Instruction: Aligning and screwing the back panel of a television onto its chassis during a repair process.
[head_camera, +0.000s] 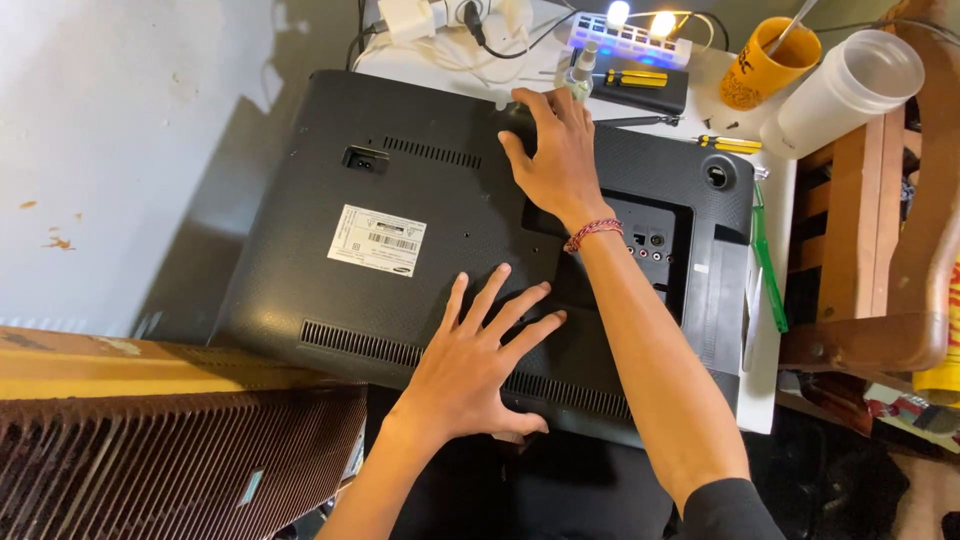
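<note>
Surface: white surface (770, 330), crowded at the far edge, pale wall to the left
Monitor: black monitor (400, 190) lies face-down on the surface, back panel up, near edge overhanging toward the person
Label: white sticker (377, 240) left of centre on the panel
Left hand: left hand (475, 365) flat on the lower back panel, fingers spread wide, gripping nothing
Right hand: right hand (555, 160) at the top edge of the panel, fingers extended and pressed down, thumb out; holds nothing that I can see; braided wristband (592, 234) on the wrist
Ports: recessed port bay (650, 245) just right of the right wrist
Far edge: lit power strip (625, 40), yellow-handled screwdrivers (730, 144), yellow mug (768, 62), white plastic cup (850, 90)
Right side: green tool (768, 265) beside the monitor, wooden chair (880, 240)
</note>
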